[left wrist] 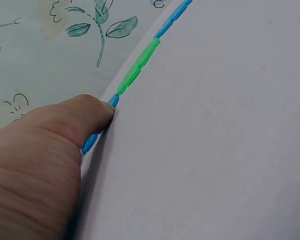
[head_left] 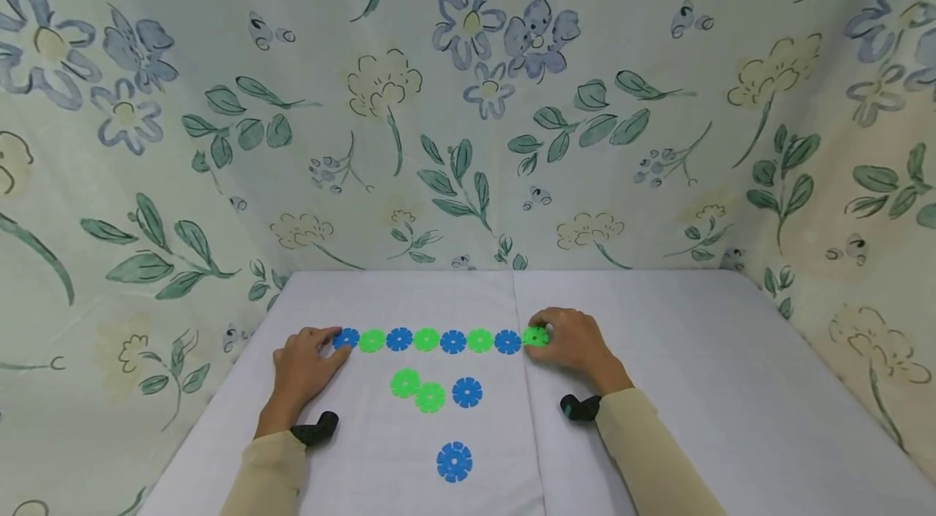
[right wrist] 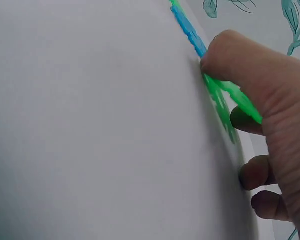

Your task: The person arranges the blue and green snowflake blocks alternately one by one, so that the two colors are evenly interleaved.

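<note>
A row of notched plastic interlocking discs, alternating blue and green, crosses the white table in the head view. At its left end my left hand pinches a blue disc between thumb and fingers; the thumb covers part of that disc in the left wrist view. The right hand pinches the green disc at the other end. That green disc stands tilted up off the cloth in the right wrist view, its near edge meeting the neighbouring blue disc by the thumb tip.
Nearer me lie two overlapping green discs, a blue disc beside them, and another blue disc closer to the front. White cloth covers the table, with a crease running front to back. A floral curtain surrounds it.
</note>
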Demonstrator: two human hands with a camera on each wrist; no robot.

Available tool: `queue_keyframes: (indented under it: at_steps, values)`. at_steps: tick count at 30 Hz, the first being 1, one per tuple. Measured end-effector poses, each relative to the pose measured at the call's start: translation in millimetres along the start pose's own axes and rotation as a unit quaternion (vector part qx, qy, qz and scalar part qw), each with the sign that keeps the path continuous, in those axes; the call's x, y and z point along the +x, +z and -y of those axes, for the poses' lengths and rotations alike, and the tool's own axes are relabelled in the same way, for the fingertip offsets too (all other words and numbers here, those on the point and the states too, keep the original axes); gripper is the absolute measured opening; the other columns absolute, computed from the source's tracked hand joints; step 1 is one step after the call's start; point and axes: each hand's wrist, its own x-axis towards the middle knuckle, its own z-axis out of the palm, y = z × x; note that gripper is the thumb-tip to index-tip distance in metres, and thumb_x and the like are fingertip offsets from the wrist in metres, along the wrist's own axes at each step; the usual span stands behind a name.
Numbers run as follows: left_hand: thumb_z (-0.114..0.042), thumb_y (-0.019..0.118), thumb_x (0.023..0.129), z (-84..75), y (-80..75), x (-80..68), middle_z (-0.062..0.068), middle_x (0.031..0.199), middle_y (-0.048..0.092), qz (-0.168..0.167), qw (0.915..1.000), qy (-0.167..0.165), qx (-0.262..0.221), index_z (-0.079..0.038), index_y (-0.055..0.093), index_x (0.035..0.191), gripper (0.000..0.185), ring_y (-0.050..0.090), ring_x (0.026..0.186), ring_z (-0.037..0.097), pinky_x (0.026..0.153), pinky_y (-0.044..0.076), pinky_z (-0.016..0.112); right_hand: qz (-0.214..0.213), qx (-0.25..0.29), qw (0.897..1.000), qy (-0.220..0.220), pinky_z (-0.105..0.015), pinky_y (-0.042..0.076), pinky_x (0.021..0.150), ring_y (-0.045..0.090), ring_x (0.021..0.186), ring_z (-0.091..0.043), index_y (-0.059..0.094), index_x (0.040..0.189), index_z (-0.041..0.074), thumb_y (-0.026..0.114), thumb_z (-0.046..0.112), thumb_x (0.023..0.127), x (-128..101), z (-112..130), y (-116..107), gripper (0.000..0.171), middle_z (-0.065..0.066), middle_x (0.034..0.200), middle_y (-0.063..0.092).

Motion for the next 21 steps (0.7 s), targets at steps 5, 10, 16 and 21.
queue_keyframes:
  at_steps: [5,10,16,21]
  values:
    - [-0.044,0.069,0.091,-1.5,-1.6,0.0,0.017,0.127,0.063,0.001,1.0000,0.000,0.003,-0.018,0.065,0.134,0.051,0.055,0.115,0.037,0.083,0.032,0.051,0.008,0.009,1.000,0.010,-0.038,0.054,0.081,0.064,0.089,-0.012,0.075,0.102,0.024,0.082,0.052,0.073,-1.2,-0.6,1.3,0.041,0.007,0.104,0.074]
    - [-0.044,0.069,0.091,-2.2,-3.3,-0.2,0.017,0.127,0.062,0.004,1.0000,-0.002,0.001,-0.018,0.064,0.135,0.051,0.054,0.116,0.037,0.084,0.033,0.052,0.010,0.027,0.999,0.013,-0.040,0.054,0.084,0.066,0.094,-0.014,0.075,0.101,0.025,0.085,0.050,0.072,-1.8,-0.5,0.7,0.040,0.007,0.105,0.073]
    - [-0.045,0.069,0.091,-1.2,-2.8,-0.2,0.018,0.128,0.062,0.010,0.9999,-0.003,-0.001,-0.019,0.064,0.136,0.052,0.054,0.117,0.038,0.084,0.033,0.052,0.025,0.034,0.999,0.024,-0.041,0.053,0.085,0.063,0.094,-0.014,0.075,0.101,0.026,0.085,0.050,0.072,-2.9,0.7,-0.5,0.039,0.007,0.106,0.071]
    - [-0.045,0.069,0.091,-0.6,-1.2,0.6,0.017,0.128,0.062,0.010,0.9999,-0.004,-0.001,-0.019,0.064,0.135,0.052,0.054,0.117,0.037,0.084,0.032,0.051,0.036,0.029,0.999,0.026,-0.041,0.052,0.084,0.061,0.094,-0.014,0.075,0.101,0.026,0.084,0.050,0.074,-4.5,0.1,-0.6,0.037,0.006,0.108,0.069]
